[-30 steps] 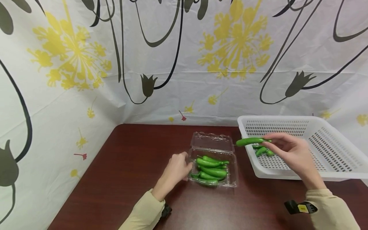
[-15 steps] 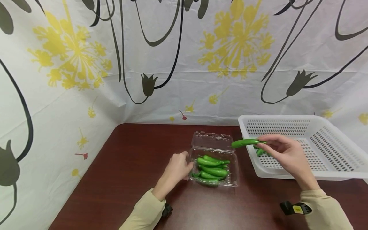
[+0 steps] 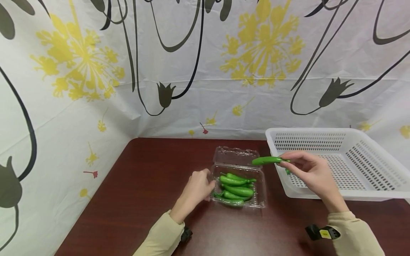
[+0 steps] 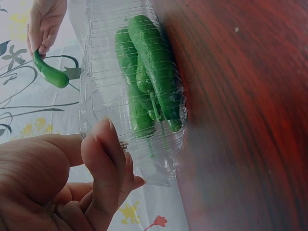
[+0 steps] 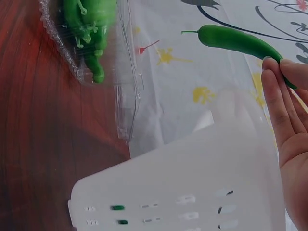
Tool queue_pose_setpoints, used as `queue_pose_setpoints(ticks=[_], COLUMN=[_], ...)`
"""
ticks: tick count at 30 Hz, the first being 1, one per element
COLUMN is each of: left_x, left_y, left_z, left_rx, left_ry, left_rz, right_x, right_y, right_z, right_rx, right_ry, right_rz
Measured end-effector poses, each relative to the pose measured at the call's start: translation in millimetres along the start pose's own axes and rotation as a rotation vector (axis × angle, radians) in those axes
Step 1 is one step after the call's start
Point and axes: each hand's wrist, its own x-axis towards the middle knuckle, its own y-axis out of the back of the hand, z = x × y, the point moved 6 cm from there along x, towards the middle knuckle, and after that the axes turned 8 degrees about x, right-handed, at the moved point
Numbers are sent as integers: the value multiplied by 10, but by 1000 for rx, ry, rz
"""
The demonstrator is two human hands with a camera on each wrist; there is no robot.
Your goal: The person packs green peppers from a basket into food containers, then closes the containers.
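My right hand pinches 1 green pepper by its tip, raised near the right side of 1 clear container. My left hand pinches the container's left edge. Inside the container, at least 5 peppers show. 1 white basket stands right of the container.

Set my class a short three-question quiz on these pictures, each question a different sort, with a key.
1. Multiple choice: What does the right hand pinch? A) a spoon; B) a green pepper; C) a cup.
2. Fill in: The white basket stands on the person's ____ side of the clear container.
3. True or false: The clear container is closed.

Key: 1. B. 2. right. 3. False: its lid is open.
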Motion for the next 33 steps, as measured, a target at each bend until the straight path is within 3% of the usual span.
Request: queue_pose_setpoints(ticks=[16, 33], left_x=[-6, -8], left_y=[-4, 2], left_z=[-4, 6], left_rx=[-34, -27], left_ry=[11, 1], left_rz=[-6, -4], right_x=[3, -5], right_y=[-177, -313], right_z=[59, 107], right_rx=[72, -31], right_ry=[46, -63], right_rz=[-36, -34])
